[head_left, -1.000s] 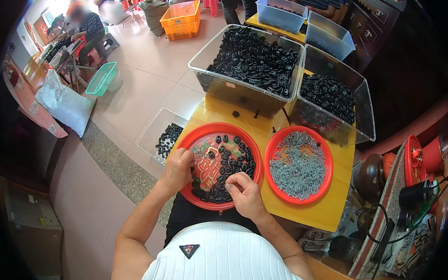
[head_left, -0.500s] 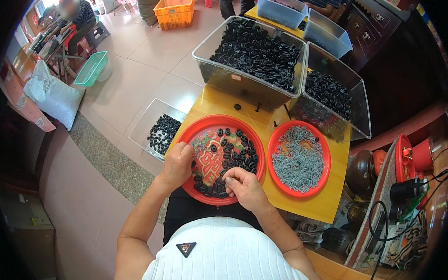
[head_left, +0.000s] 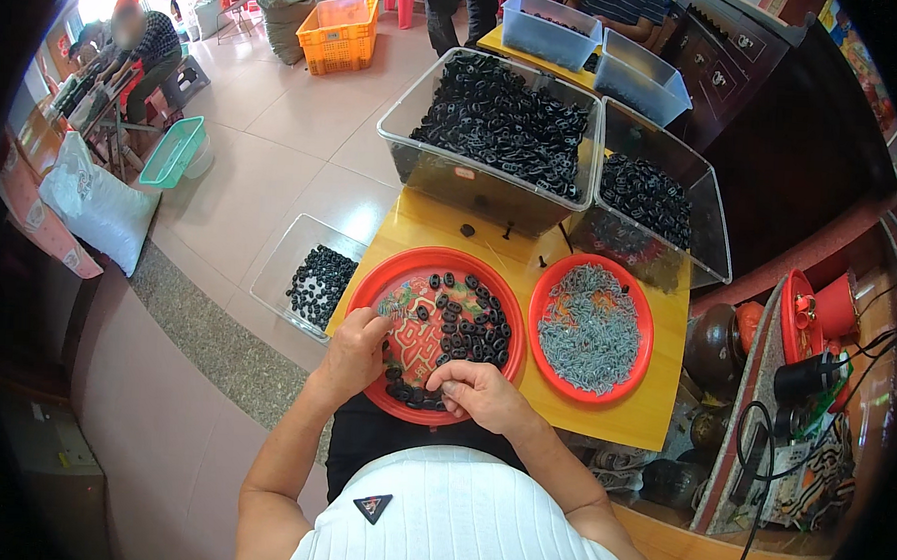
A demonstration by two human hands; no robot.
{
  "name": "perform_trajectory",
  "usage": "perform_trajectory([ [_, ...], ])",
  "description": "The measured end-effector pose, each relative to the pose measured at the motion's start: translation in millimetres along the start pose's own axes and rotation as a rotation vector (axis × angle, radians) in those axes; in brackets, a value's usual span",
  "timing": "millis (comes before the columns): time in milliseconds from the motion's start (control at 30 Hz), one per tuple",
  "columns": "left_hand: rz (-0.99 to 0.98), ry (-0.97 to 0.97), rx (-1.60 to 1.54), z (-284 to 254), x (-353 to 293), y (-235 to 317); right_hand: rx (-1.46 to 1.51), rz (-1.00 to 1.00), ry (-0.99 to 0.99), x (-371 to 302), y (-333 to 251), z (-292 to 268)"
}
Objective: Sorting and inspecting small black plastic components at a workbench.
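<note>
A round red tray [head_left: 510, 308] with a patterned bottom lies in front of me, holding several small black oval plastic pieces [head_left: 486, 327] with holes. At the tray's left rim my left hand [head_left: 353, 351] is closed, fingertips pinched together; what they hold, if anything, is too small to make out. A dark piece shows just beside those fingers. My right hand [head_left: 484, 394] reaches over the near rim, thumb and forefinger pressed together above the black pieces at the front of the tray. Whatever sits in that pinch is hidden.
Right of the tray, a red dish [head_left: 649, 339] of grey metal screws [head_left: 588, 331] stands on the yellow table [head_left: 441, 220]. Large clear bins [head_left: 493, 182] heaped with black parts stand behind. A clear box [head_left: 278, 291] with black pieces sits lower left. A cable [head_left: 769, 454] hangs at right.
My right hand has shifted a little left over the pieces at the tray's front. The left hand stays at the left rim. The whole view has tilted slightly.
</note>
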State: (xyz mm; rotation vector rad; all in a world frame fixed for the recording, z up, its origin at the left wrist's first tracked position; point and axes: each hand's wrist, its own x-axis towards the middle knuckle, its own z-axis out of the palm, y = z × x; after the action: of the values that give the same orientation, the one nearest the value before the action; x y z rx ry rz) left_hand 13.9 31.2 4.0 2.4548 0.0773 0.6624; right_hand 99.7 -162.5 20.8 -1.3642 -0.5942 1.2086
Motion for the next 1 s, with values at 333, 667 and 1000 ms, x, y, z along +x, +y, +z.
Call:
perform_trajectory([
  [333, -0.055, 0.063, -0.110, 1.0, 2.7, -1.6, 0.102, 0.009, 0.033, 4.8, 0.5, 0.5],
  [667, -0.126, 0.062, -0.187, 0.9, -5.4, 4.9, 0.108, 0.045, 0.072, -0.9, 7.9, 10.3],
  [1000, -0.140, 0.082, -0.286, 4.4, -0.6, -5.2, 0.110, 0.021, 0.112, 7.7, -4.7, 9.2],
])
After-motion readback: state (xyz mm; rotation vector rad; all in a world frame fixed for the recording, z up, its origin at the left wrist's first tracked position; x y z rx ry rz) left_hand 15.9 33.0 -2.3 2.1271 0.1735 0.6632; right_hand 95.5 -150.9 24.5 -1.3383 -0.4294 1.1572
